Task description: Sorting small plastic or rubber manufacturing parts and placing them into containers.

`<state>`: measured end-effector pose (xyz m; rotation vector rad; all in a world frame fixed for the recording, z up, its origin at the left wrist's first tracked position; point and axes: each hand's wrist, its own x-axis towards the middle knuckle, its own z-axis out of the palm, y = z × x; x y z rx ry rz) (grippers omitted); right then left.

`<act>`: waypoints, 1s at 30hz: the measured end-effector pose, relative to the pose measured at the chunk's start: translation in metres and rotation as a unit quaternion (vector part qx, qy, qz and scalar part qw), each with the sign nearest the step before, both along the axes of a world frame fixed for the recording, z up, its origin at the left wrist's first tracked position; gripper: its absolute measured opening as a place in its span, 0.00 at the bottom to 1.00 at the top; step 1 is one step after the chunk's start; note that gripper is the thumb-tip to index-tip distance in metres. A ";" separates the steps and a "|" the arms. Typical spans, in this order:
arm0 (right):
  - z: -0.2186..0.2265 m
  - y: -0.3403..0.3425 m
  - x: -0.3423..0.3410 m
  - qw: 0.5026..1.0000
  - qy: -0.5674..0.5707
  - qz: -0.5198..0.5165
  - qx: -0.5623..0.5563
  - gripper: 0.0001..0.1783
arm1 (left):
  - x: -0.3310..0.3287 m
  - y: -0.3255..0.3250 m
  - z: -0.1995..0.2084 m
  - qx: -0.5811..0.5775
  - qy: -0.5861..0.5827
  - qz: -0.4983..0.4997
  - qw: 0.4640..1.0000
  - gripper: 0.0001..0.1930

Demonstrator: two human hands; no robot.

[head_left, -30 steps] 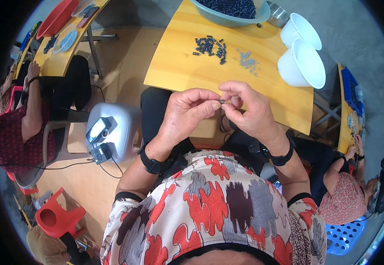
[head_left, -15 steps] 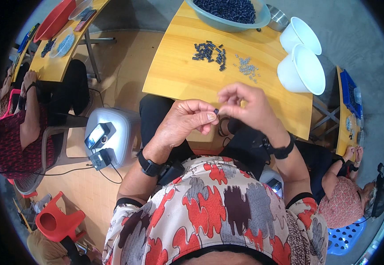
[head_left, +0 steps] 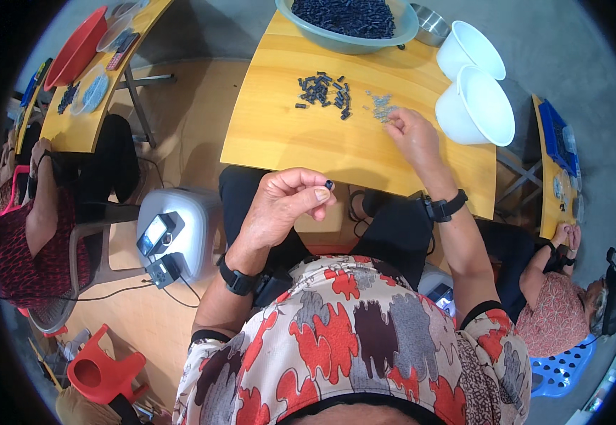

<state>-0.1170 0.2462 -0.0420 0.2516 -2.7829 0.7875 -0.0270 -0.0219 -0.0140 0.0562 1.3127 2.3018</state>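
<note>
Black small part pinched at my left hand's fingertips above my lap; right hand, loose-fingered, reaching the grey bits on the bench—picking stage, I judge; joining wants fine alignment.

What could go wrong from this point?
1. The left hand pinches a small dark part by its fingertips, off the table and over the lap; a slip would likely drop it to the floor.
2. The right hand reaches into the pale bits beside the dark pile; a sweep could mix the two.
3. The white bowls stand close to that wrist and could get knocked.
</note>
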 end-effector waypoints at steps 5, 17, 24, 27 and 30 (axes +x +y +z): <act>-0.002 0.000 -0.002 0.997 0.013 0.016 0.071 0.07 | 0.001 0.002 0.001 0.007 0.002 0.006 1.000 0.05; -0.003 -0.026 -0.030 0.994 0.038 0.047 0.095 0.05 | 0.001 0.003 -0.002 0.004 0.027 0.007 1.000 0.04; -0.009 -0.027 -0.041 0.984 0.074 0.071 0.147 0.06 | 0.001 0.002 0.001 0.014 0.025 0.014 0.999 0.05; -0.002 -0.032 -0.031 0.985 0.080 0.085 0.123 0.06 | 0.001 0.001 0.001 0.013 0.024 0.022 0.999 0.05; 0.007 -0.038 -0.012 0.937 -0.098 0.087 -0.325 0.07 | 0.001 0.001 0.001 0.012 0.031 0.026 0.999 0.06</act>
